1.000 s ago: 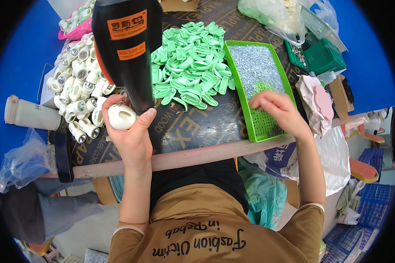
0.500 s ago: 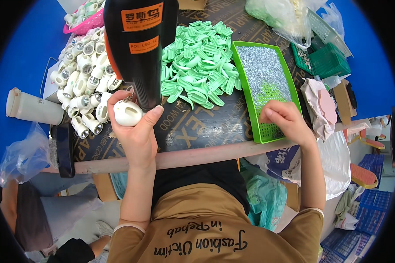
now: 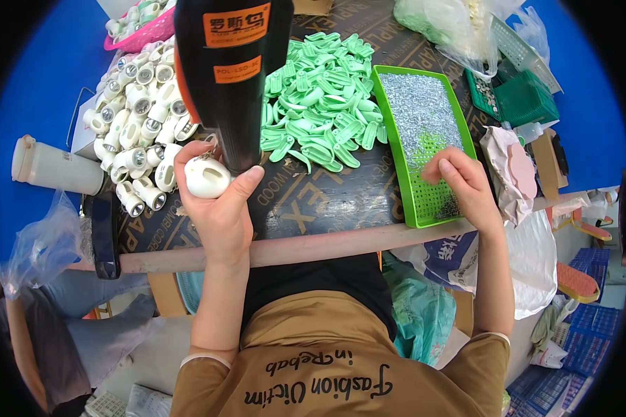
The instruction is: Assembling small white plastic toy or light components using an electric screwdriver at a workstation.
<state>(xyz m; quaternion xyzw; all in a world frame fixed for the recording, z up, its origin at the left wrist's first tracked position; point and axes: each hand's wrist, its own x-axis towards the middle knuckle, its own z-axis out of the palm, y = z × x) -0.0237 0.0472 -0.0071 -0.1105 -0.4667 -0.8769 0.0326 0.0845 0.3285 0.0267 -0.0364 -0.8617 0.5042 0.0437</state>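
Observation:
My left hand point(image 3: 222, 226) is closed around a small white flashlight housing point(image 3: 206, 179) with an oval slot in it. A large black electric screwdriver point(image 3: 236, 104) with orange labels stands above the table, its narrow end close to my thumb and the housing; its tip is hidden. My right hand point(image 3: 469, 191) is over the near part of a green perforated tray point(image 3: 398, 153), thumb and fingers curled together. Whatever lies between those fingertips is too small to make out. Small silvery screws point(image 3: 414, 101) cover the far part of the tray.
White flashlights point(image 3: 142, 104) are heaped at the left, mint-green plastic pieces point(image 3: 320, 104) behind the middle. A pink basket point(image 3: 142, 33) stands far left, a white cup point(image 3: 59, 167) at the left edge. Green bins point(image 3: 525, 97) and a paper bag point(image 3: 508, 174) lie right. Another person's arm point(image 3: 24, 347) shows lower left.
The whole view has shifted slightly, moving the table things a little rightward. My right hand has moved slightly away from me over the tray. The other person's shoe has left the view at lower left.

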